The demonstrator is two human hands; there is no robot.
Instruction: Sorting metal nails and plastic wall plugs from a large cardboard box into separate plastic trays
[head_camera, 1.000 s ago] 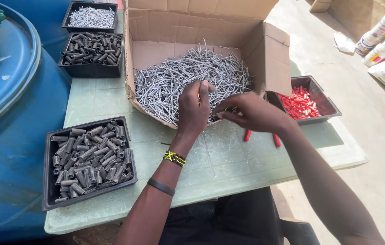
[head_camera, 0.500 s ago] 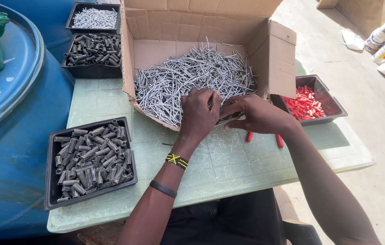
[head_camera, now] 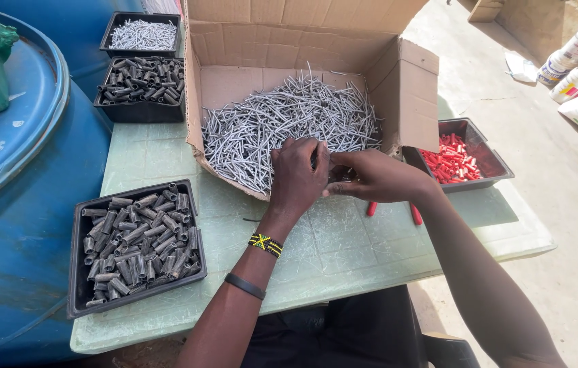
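Where the cardboard box [head_camera: 418, 88] front lip dips | left hand [head_camera: 297, 178] fingers curled over grey metal pins [head_camera: 289, 123], grip unclear | right hand [head_camera: 377, 177] fingertips pinched together, contents hidden.

The tabletop [head_camera: 343, 252] is pale green with a square grid pattern. Silver-grey nails [head_camera: 282, 126] fill a brown cardboard box [head_camera: 316, 41]. Black trays [head_camera: 74, 300] hold dull grey metal sleeves [head_camera: 135, 242], one red plastic plugs [head_camera: 451, 160]. The barrel [head_camera: 23, 225] is blue.
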